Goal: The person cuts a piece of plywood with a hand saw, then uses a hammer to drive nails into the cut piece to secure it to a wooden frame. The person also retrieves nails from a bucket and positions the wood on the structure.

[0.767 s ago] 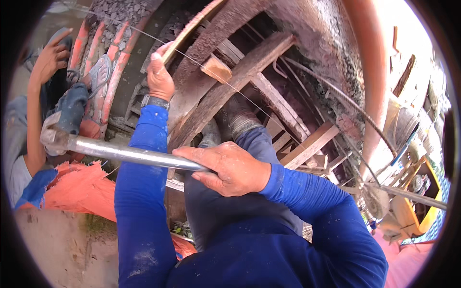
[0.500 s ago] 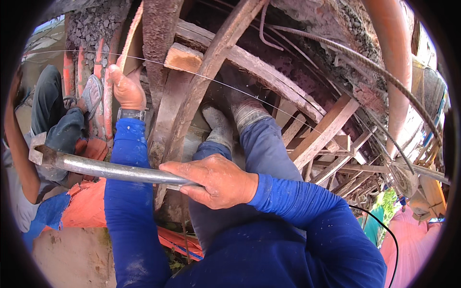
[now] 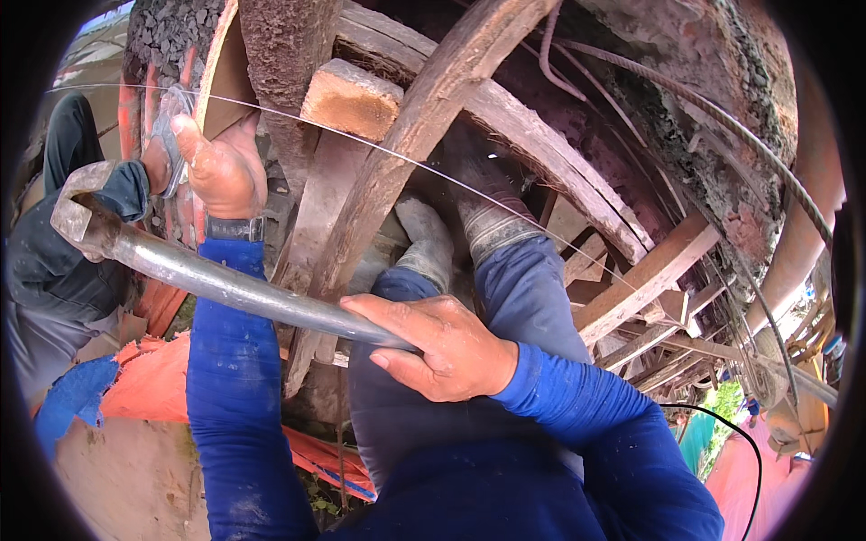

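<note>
Low in the middle, my right hand [image 3: 433,352] is closed round the steel handle of a hammer [image 3: 225,281], whose metal head lies to the left, beside my left forearm. My left hand [image 3: 225,171] grips the lower part of a thin upright board [image 3: 216,63] at the upper left, its fingers partly hidden behind it. A thin string [image 3: 505,207] runs across the timbers. A short wood block [image 3: 350,99] sits behind a slanting timber [image 3: 406,153], near my left hand. My legs reach down between the timbers.
A co-worker's dark-trousered leg [image 3: 50,252] and sandalled foot [image 3: 167,135] are at the left, above torn orange sheeting [image 3: 144,383]. Bent rebar [image 3: 713,113], rough concrete [image 3: 740,63], a curved pipe [image 3: 803,234] and crossed boards [image 3: 640,279] crowd the right.
The view has swung, so the timbers appear squarer and larger. My left hand and board appear farther left and lower. The hammer head appears higher. The co-worker's raised hand is out of sight.
</note>
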`<move>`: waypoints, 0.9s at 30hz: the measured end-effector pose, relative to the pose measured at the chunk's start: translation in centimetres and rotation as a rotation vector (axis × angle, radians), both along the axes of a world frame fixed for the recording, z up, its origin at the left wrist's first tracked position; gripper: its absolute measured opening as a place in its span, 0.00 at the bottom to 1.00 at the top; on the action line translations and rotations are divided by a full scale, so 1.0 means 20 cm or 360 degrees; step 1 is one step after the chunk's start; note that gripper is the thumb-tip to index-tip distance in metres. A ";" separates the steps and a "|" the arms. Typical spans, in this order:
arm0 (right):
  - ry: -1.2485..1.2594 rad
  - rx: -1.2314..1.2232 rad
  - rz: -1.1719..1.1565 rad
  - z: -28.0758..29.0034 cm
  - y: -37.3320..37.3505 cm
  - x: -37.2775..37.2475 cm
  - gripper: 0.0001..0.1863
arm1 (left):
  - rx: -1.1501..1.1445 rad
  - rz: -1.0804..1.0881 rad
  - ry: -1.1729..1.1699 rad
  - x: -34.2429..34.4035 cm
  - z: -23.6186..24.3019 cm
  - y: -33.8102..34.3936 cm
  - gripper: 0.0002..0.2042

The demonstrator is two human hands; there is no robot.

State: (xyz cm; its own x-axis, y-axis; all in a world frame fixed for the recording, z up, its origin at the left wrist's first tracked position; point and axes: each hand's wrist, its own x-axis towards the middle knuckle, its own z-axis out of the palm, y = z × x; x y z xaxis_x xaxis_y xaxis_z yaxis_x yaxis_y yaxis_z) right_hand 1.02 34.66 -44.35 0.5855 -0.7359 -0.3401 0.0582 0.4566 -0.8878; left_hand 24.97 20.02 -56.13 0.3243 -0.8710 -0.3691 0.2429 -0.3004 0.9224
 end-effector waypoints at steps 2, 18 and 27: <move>-0.0009 0.0030 0.0026 -0.01 -0.02 -0.02 0.34 | -0.0014 0.0036 -0.0005 -0.01 0.00 -0.01 0.43; 0.0557 -0.0157 0.0196 0.62 -0.45 -0.19 0.26 | 0.0297 -0.0813 -0.1637 0.21 -0.11 0.22 0.14; 0.0868 -0.0562 0.0563 0.87 -0.74 -0.19 0.24 | 0.0499 -0.0406 -0.1347 -0.02 -0.44 0.26 0.16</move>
State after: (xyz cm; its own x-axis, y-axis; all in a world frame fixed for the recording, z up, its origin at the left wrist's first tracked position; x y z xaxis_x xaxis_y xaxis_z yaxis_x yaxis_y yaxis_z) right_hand -2.78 19.93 -26.97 0.6235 -0.6542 -0.4281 -0.5307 0.0480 -0.8462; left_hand 24.48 25.29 -64.97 0.4052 -0.8535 -0.3276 -0.5796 -0.5169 0.6300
